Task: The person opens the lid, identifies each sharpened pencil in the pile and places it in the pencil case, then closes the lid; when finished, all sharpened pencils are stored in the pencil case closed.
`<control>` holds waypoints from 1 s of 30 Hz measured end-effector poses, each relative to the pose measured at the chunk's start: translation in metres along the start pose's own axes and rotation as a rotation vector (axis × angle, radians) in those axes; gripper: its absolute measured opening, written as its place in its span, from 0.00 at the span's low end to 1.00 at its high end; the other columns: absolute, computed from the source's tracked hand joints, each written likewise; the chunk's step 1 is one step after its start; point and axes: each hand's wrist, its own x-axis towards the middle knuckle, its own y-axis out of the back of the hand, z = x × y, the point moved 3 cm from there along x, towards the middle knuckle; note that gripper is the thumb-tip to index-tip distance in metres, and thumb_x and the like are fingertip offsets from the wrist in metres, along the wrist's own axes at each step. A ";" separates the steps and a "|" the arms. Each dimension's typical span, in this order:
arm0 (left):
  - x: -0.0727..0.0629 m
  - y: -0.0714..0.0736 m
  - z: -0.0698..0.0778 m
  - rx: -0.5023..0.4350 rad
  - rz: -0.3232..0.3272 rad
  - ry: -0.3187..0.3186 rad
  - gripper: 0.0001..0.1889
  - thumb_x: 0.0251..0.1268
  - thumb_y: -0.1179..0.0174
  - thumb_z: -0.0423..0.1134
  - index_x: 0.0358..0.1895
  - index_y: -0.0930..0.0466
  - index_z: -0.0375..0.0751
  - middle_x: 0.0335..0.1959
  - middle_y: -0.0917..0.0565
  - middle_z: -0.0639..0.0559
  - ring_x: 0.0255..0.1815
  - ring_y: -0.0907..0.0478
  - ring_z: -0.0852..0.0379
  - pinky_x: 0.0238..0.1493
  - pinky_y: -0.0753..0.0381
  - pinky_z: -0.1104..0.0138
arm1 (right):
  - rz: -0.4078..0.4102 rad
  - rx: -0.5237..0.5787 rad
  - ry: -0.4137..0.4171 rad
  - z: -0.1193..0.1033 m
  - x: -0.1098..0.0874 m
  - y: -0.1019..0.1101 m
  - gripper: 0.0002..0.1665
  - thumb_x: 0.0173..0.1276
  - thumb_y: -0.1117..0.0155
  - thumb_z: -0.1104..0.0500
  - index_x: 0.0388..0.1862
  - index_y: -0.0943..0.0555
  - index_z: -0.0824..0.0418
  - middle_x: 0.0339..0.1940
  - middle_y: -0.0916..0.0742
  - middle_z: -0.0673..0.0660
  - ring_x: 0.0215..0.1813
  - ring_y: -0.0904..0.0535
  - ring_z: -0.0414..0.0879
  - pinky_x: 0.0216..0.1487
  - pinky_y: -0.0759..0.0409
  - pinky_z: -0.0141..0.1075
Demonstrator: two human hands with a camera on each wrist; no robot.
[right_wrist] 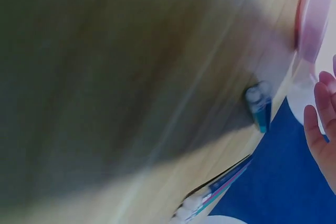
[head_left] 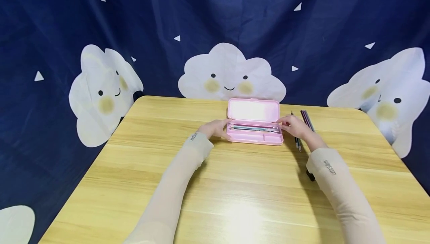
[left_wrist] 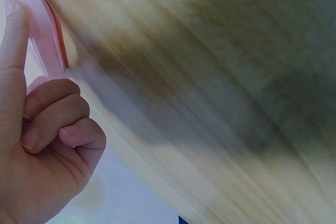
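Observation:
A pink pencil case [head_left: 248, 137] lies with its lid [head_left: 253, 110] raised at the back of the table. Several pencils [head_left: 254, 128] lie side by side in its long rear compartment. At the case's left end, my left hand [head_left: 215, 128] grips the corner, one digit stretched along the wall and the other fingers curled in the left wrist view. My right hand [head_left: 295, 126] holds the right end near the hinge, fingertips at the edge. In the right wrist view its loosely bent fingers [right_wrist: 323, 111] show, while the contact itself is mostly out of frame.
Just right of the case lie dark pencils [head_left: 297, 135]. Farther right is another bundle of pencils [head_left: 307, 120], partly behind the right hand. A small black object [head_left: 310, 175] shows beside the right sleeve. A dark blue cloud-print curtain [head_left: 215, 20] hangs behind the wooden table [head_left: 134, 162].

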 end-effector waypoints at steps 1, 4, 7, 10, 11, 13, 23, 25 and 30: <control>0.000 0.000 0.000 -0.004 -0.001 0.003 0.48 0.50 0.35 0.54 0.72 0.55 0.53 0.69 0.41 0.43 0.69 0.43 0.49 0.69 0.45 0.61 | 0.001 0.005 -0.008 0.001 -0.002 0.000 0.11 0.62 0.42 0.69 0.43 0.19 0.71 0.23 0.25 0.54 0.29 0.32 0.47 0.33 0.31 0.38; -0.001 -0.001 -0.001 -0.012 -0.009 0.022 0.48 0.52 0.35 0.53 0.73 0.56 0.54 0.70 0.42 0.45 0.69 0.44 0.49 0.69 0.46 0.60 | 0.011 0.005 -0.015 0.005 -0.008 0.001 0.11 0.61 0.42 0.69 0.43 0.20 0.73 0.22 0.25 0.54 0.29 0.32 0.46 0.33 0.31 0.39; -0.002 -0.001 -0.002 -0.017 -0.012 0.031 0.48 0.52 0.36 0.52 0.73 0.57 0.54 0.70 0.43 0.45 0.69 0.44 0.49 0.69 0.46 0.60 | 0.024 0.005 -0.026 0.010 -0.014 0.002 0.12 0.61 0.42 0.69 0.43 0.21 0.74 0.22 0.24 0.54 0.29 0.32 0.46 0.34 0.30 0.40; -0.002 -0.001 -0.002 -0.017 -0.011 0.033 0.48 0.52 0.36 0.53 0.73 0.57 0.54 0.70 0.43 0.45 0.69 0.45 0.49 0.69 0.46 0.60 | 0.040 -0.001 -0.019 0.015 -0.020 0.004 0.11 0.60 0.41 0.70 0.42 0.21 0.74 0.22 0.25 0.54 0.30 0.31 0.46 0.35 0.30 0.40; -0.002 -0.001 -0.002 -0.016 -0.011 0.031 0.48 0.52 0.35 0.53 0.73 0.57 0.54 0.70 0.43 0.45 0.69 0.45 0.49 0.69 0.46 0.60 | 0.042 -0.003 -0.015 0.016 -0.022 0.005 0.11 0.60 0.41 0.70 0.42 0.21 0.74 0.22 0.25 0.54 0.30 0.31 0.46 0.35 0.30 0.40; -0.001 -0.002 -0.003 -0.018 -0.011 0.027 0.48 0.52 0.36 0.53 0.73 0.57 0.53 0.70 0.43 0.45 0.69 0.45 0.49 0.69 0.46 0.60 | 0.033 0.003 -0.008 0.019 -0.026 0.005 0.11 0.60 0.41 0.71 0.41 0.21 0.74 0.22 0.26 0.53 0.30 0.32 0.46 0.34 0.30 0.39; 0.001 -0.005 -0.005 -0.031 -0.008 0.033 0.48 0.52 0.35 0.53 0.73 0.57 0.54 0.70 0.44 0.45 0.70 0.45 0.48 0.69 0.46 0.59 | -0.024 0.007 -0.115 0.034 -0.043 0.011 0.16 0.62 0.42 0.67 0.45 0.25 0.78 0.25 0.20 0.58 0.30 0.27 0.48 0.34 0.28 0.42; 0.002 -0.005 -0.005 -0.025 -0.002 0.027 0.48 0.52 0.35 0.53 0.73 0.57 0.54 0.70 0.43 0.45 0.69 0.45 0.48 0.69 0.46 0.59 | -0.051 0.012 -0.153 0.035 -0.046 0.011 0.17 0.62 0.43 0.66 0.46 0.26 0.79 0.26 0.19 0.61 0.30 0.26 0.50 0.33 0.27 0.42; 0.001 -0.004 -0.005 -0.025 -0.003 0.031 0.49 0.51 0.35 0.53 0.73 0.57 0.54 0.70 0.44 0.45 0.69 0.45 0.48 0.69 0.46 0.59 | -0.085 0.030 -0.189 0.037 -0.049 0.010 0.21 0.62 0.42 0.64 0.47 0.29 0.80 0.27 0.20 0.64 0.32 0.25 0.54 0.34 0.27 0.42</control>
